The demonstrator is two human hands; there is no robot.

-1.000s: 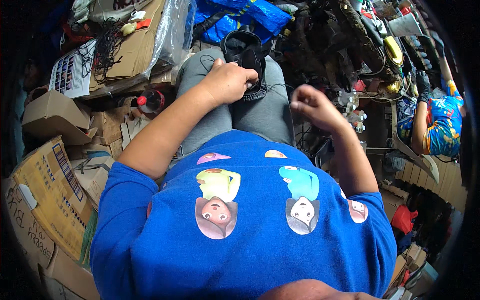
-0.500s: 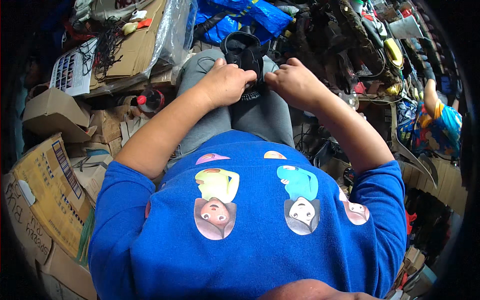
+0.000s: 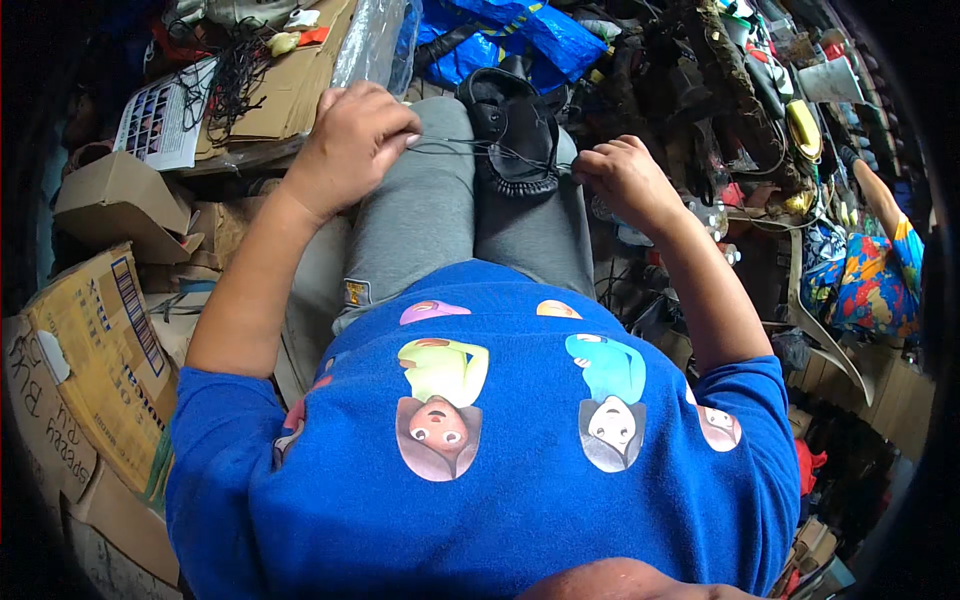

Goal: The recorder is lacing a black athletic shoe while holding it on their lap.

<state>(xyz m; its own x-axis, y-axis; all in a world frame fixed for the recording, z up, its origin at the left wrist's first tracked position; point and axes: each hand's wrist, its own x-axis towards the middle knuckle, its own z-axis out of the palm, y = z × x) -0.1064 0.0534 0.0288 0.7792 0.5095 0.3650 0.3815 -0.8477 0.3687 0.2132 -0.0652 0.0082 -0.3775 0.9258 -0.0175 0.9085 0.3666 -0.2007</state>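
A black shoe (image 3: 512,130) rests across my thighs, its toe toward me, with puckered stitches along the toe rim. Thin black thread (image 3: 450,147) runs from the shoe out to both sides. To the left of the shoe, my left hand (image 3: 358,138) is closed in a pinch on the thread, above my grey-trousered thigh. My right hand (image 3: 628,178) is also closed, fingers curled over the thread just right of the toe. Whether a needle or other small tool sits in either hand is hidden.
Flattened cardboard (image 3: 300,85) with tangled black cord (image 3: 240,85) lies at the far left, near an open carton (image 3: 120,205). A blue plastic bag (image 3: 540,45) lies beyond the shoe. Another person's arm (image 3: 878,195) shows at right, near a yellow-handled item (image 3: 803,130).
My hands have parted from close over the shoe, the left moving left and up, the right slightly right. The thread now stretches visibly between them, and the shoe is more exposed.
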